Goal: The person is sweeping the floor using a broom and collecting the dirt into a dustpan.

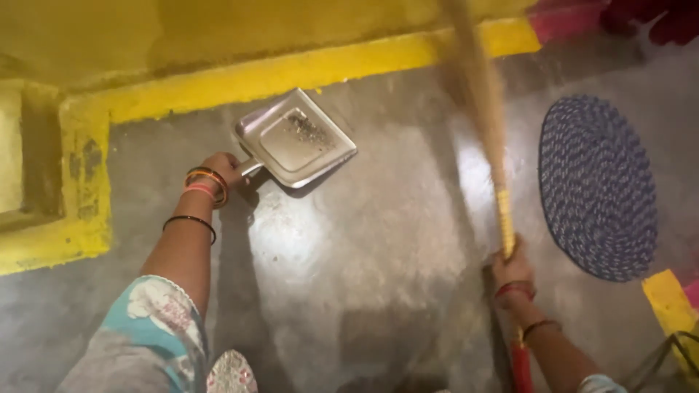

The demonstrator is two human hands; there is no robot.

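The left hand (222, 169) is closing tight around the short handle of a shiny metal dustpan (297, 138). The pan is lying on the grey floor (349, 247), just to the right of that hand and a little farther away. Its handle is pointing back to the hand, and its wide open edge is pointing away to the right. Some dark crumbs of dirt are sitting inside the pan. Orange and pink bangles (206, 183) are circling the left wrist, and a thin black band is sitting lower on the arm. A sleeve with blue and white flowers is covering the upper arm.

The right hand (513, 266) is wrapping around a grass broom (484, 116), gripping it where the yellow binding is. The broom is reaching up from the hand toward the far wall, and its soft brown bristles are looking blurry. The bristles are hanging to the right of the dustpan, apart from it. A red part of the broom handle is showing below the hand, near the bottom edge.

A round blue woven mat (597, 188) is lying on the floor to the right of the broom. A yellow painted strip (291, 73) is running along the far edge of the floor.
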